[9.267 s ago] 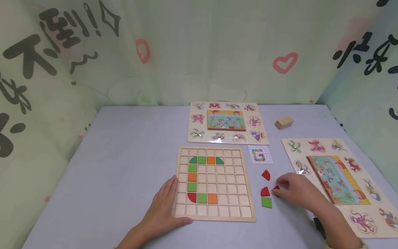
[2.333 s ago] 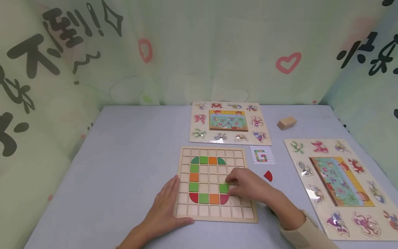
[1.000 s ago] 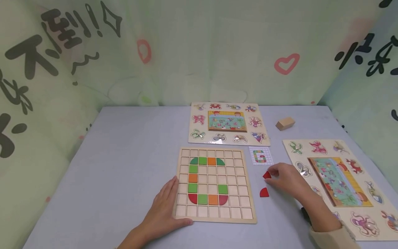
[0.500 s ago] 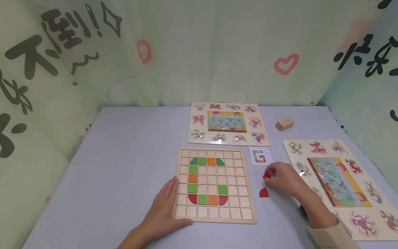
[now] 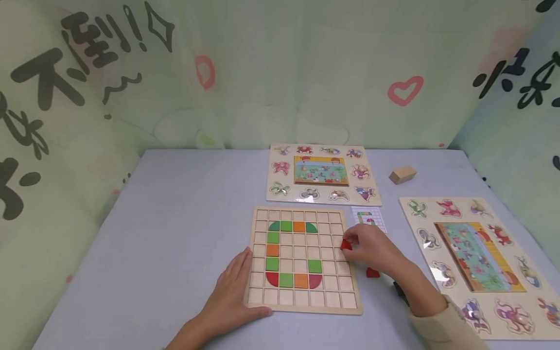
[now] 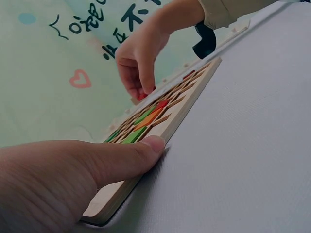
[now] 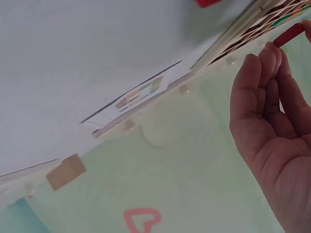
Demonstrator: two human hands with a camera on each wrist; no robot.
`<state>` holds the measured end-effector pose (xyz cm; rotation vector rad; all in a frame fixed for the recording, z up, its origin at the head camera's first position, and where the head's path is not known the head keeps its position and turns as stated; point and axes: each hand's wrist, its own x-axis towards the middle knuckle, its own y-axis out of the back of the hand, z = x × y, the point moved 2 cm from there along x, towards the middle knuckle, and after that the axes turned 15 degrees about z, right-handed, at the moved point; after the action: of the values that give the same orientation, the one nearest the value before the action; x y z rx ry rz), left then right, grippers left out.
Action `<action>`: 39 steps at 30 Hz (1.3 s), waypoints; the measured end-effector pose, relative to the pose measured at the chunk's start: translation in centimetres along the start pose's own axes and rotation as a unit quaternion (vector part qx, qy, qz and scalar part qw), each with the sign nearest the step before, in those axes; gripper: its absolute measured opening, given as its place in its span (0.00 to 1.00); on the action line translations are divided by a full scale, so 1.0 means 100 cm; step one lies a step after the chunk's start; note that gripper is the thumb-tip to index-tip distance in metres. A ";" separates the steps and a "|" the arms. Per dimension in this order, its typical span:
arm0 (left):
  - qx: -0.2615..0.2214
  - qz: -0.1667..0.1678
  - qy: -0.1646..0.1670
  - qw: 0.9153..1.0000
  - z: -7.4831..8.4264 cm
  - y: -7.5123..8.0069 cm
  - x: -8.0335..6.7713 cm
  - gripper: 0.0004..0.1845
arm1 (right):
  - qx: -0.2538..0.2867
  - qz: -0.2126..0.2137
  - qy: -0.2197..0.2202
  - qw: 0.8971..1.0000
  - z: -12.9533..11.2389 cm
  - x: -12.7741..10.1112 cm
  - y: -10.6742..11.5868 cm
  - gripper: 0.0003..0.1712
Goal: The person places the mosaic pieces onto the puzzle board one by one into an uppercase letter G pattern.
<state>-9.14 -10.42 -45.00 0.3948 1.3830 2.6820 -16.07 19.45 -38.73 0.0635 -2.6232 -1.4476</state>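
A wooden grid board (image 5: pixel 302 308) lies flat on the table, with green, orange and red pieces in an open-sided ring of cells. My left hand (image 5: pixel 229 291) rests at its left edge with fingers extended; in the left wrist view the thumb (image 6: pixel 131 158) lies on the board's front rim. Between thumb and fingertips my right hand (image 5: pixel 376 250) pinches a red quarter-circle piece (image 5: pixel 345 244), above the board's right edge. The right wrist view shows that red piece (image 7: pixel 290 35) edge-on. Another red piece (image 5: pixel 373 273) lies right of the board, partly hidden by the right hand.
A small pattern card (image 5: pixel 379 222) lies beyond the right hand, partly covered. One animal puzzle board (image 5: pixel 323 195) lies behind the grid board, another (image 5: pixel 420 206) to the right. A wooden block (image 5: pixel 402 174) sits at the back right. A curtain (image 5: pixel 262 73) hangs behind.
The right hand set a red piece and a green square in the grid earlier. Since half a second ago it has carried another red piece left to the board. The left hand stays put.
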 end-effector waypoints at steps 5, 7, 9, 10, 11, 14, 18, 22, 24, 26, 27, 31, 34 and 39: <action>0.002 -0.008 0.006 1.000 0.001 -0.001 0.000 0.63 | 0.009 -0.008 0.030 0.999 -0.015 0.003 -0.009 0.12; 0.002 -0.010 0.007 1.000 0.002 -0.001 0.000 0.64 | 0.019 -0.018 0.040 0.999 -0.020 0.004 -0.013 0.11; 0.000 -0.010 0.008 1.000 0.001 -0.001 0.001 0.63 | 0.026 -0.030 0.046 0.998 -0.025 0.005 -0.017 0.11; -0.001 -0.009 0.007 1.000 0.001 -0.001 0.001 0.63 | 0.026 -0.035 0.049 0.998 -0.027 0.005 -0.020 0.12; -0.002 -0.008 0.006 1.000 0.001 -0.001 0.001 0.63 | 0.028 -0.041 0.054 0.997 -0.029 0.005 -0.022 0.12; -0.001 -0.005 0.003 1.000 0.001 -0.001 0.001 0.63 | 0.027 -0.056 0.062 0.996 -0.035 0.007 -0.027 0.13; -0.003 0.000 -0.003 1.000 0.000 -0.001 0.000 0.63 | 0.025 -0.073 0.064 0.995 -0.039 0.008 -0.032 0.13; -0.005 0.002 -0.006 1.000 0.001 -0.001 0.000 0.63 | 0.018 -0.079 0.068 0.994 -0.040 0.010 -0.034 0.12; -0.006 0.001 -0.006 1.000 0.001 -0.001 0.000 0.63 | 0.019 -0.079 0.071 0.994 -0.040 0.011 -0.034 0.11; -0.005 0.000 -0.005 1.000 0.001 0.000 0.001 0.63 | 0.026 -0.078 0.064 0.995 -0.040 0.011 -0.034 0.11; -0.005 0.000 -0.005 1.000 0.002 0.000 0.001 0.63 | 0.030 -0.077 0.060 0.995 -0.040 0.012 -0.034 0.10; -0.007 0.000 -0.003 1.000 0.002 0.000 0.001 0.62 | 0.041 -0.073 0.050 0.995 -0.040 0.012 -0.036 0.09; -0.007 0.001 -0.002 1.000 0.001 0.000 0.001 0.62 | 0.040 -0.072 0.053 0.995 -0.042 0.013 -0.037 0.08; -0.001 -0.001 0.001 1.000 0.000 0.000 0.000 0.63 | 0.041 -0.076 0.064 0.994 -0.044 0.016 -0.039 0.07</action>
<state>-9.15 -10.40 -45.01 0.3892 1.3809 2.6824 -17.15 13.48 -39.53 0.3594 -2.6198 -1.3289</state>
